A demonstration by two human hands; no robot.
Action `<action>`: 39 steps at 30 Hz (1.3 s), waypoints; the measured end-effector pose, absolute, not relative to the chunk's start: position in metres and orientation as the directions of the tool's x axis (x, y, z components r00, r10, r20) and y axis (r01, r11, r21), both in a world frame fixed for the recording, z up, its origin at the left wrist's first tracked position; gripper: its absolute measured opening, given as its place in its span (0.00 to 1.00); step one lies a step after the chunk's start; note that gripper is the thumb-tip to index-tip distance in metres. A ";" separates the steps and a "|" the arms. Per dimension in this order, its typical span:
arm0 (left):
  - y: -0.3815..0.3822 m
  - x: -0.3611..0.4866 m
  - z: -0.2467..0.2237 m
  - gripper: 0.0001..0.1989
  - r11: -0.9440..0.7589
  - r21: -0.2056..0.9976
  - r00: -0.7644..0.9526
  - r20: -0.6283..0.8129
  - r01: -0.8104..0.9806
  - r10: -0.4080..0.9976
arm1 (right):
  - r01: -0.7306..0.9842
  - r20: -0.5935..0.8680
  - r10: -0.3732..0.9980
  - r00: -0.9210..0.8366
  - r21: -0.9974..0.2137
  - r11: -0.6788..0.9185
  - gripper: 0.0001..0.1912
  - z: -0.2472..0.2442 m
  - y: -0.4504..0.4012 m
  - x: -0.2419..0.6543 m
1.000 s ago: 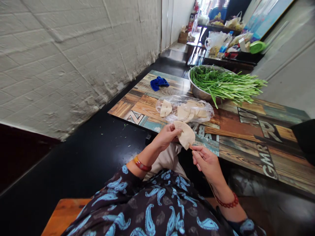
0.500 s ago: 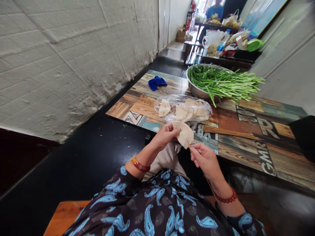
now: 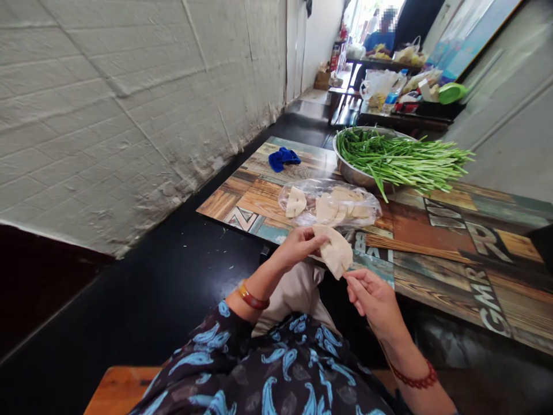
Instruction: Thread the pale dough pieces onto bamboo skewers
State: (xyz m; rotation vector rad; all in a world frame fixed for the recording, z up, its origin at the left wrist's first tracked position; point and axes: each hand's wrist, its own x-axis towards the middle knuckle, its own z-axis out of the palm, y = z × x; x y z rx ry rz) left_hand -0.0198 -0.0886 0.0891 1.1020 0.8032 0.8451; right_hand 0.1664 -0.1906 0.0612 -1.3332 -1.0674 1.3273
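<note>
My left hand (image 3: 298, 248) is closed on a pale, flat, roughly half-round sheet of food (image 3: 337, 252), thumb on top; it looks like tofu skin or dough, I cannot tell which. The fingers of my right hand (image 3: 367, 291) pinch a thin wooden skewer (image 3: 344, 268) close to its tip, where it meets the sheet's lower right corner. The skewer's other end runs back along my right wrist. Just beyond my hands, a clear plastic bag (image 3: 309, 218) on the table holds several more such pale sheets (image 3: 330, 207).
A bundle of skewers (image 3: 419, 249) lies on the patterned wooden table (image 3: 436, 282). Behind are a blue cloth (image 3: 283, 158) and a metal bowl (image 3: 355, 173) heaped with long green stalks (image 3: 406, 158). A person (image 3: 380, 40) sits behind farther tables with bags. A white wall (image 3: 142, 92) stands left.
The whole view has shifted slightly, so everything appears a little lower and further right. Both hands still hold the sheet and the skewer in nearly the same pose.
</note>
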 end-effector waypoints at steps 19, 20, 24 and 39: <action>0.106 -0.059 0.067 0.26 -0.106 0.606 0.104 0.039 0.789 0.994 | -0.128 -0.122 0.992 0.027 -0.985 -0.118 0.15 0.066 -0.132 0.191; 0.111 -0.059 0.065 0.27 -0.093 0.682 0.097 0.032 0.725 0.995 | -0.121 -0.121 0.993 0.019 -0.986 -0.118 0.15 0.068 -0.128 0.192; 0.121 -0.055 0.059 0.30 0.007 0.874 0.031 -0.026 0.485 0.999 | -0.101 -0.129 0.992 -0.011 -0.986 -0.130 0.16 0.075 -0.116 0.198; 0.115 -0.063 0.074 0.43 0.257 0.964 0.266 -0.264 0.063 0.927 | -0.136 -0.101 0.992 -0.073 -0.985 -0.110 0.14 0.102 -0.061 0.200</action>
